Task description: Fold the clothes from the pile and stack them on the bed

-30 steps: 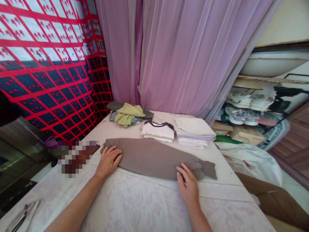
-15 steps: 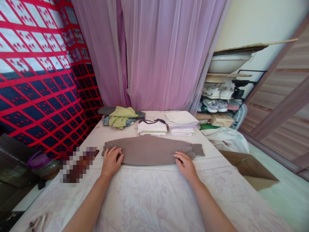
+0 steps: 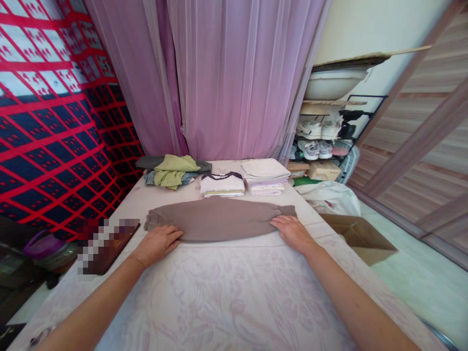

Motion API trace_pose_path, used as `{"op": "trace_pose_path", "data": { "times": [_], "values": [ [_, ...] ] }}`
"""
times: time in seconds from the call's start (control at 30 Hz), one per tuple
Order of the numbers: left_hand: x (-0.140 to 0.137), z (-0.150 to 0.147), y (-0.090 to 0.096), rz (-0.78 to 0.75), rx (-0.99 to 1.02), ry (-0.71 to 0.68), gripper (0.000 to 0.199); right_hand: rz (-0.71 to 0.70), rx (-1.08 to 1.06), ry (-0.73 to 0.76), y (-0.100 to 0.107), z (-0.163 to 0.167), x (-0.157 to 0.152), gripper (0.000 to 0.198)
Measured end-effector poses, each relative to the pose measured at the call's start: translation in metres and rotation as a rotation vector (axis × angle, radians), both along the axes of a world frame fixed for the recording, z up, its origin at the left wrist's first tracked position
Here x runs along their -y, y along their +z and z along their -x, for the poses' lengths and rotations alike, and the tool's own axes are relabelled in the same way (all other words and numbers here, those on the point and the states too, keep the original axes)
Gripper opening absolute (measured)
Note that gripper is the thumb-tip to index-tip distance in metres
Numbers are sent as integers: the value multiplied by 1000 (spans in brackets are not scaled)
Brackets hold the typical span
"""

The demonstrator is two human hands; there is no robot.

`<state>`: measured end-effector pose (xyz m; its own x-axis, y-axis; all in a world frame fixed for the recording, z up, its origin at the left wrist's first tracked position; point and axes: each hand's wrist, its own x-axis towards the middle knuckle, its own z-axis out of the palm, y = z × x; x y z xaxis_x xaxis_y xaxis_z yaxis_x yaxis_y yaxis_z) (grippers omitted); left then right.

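Observation:
A brown folded garment (image 3: 219,219) lies lengthwise across the bed, gathered at its left end, with a cuff-like band (image 3: 287,210) at its right end. On its near left edge is my left hand (image 3: 163,241), fingers together and bent over the cloth, thumb out of sight. My right hand (image 3: 294,233) grips the near right edge beside the band, its fingertips on top of the fabric. Just beyond the garment sits a folded white shirt with a dark collar (image 3: 222,184), on top of other folded pieces.
Behind on the right stands a stack of folded white cloths (image 3: 265,176). Rumpled green and grey clothes (image 3: 173,170) lie at the back left. A dark, partly pixelated object (image 3: 113,248) rests near the left edge. Off the right side are a cardboard box (image 3: 360,239) and a shoe rack (image 3: 318,146).
My right hand has slid outward to the garment's right end, and my left hand has shifted slightly outward. Both thumbs have gone out of sight. The whole view has shifted a little.

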<state>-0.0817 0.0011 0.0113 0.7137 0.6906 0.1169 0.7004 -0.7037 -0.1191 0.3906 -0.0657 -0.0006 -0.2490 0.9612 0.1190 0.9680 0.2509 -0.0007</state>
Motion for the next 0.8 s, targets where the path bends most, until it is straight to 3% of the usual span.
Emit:
{"op": "trace_pose_path", "data": {
  "times": [0.2,0.43,0.6,0.8],
  "values": [
    [-3,-5,5,53,-41,42,39,-96,-98,36,-18,-9,0,47],
    [-14,-13,-7,10,245,323,30,-221,-200,-10,-28,6,6,38],
    [-24,-8,-15,16,254,258,34,-249,-120,-98,-31,13,-3,32],
    [-23,21,-15,28,214,92,32,-355,-94,-138,-25,10,-8,32]
  ]
}}
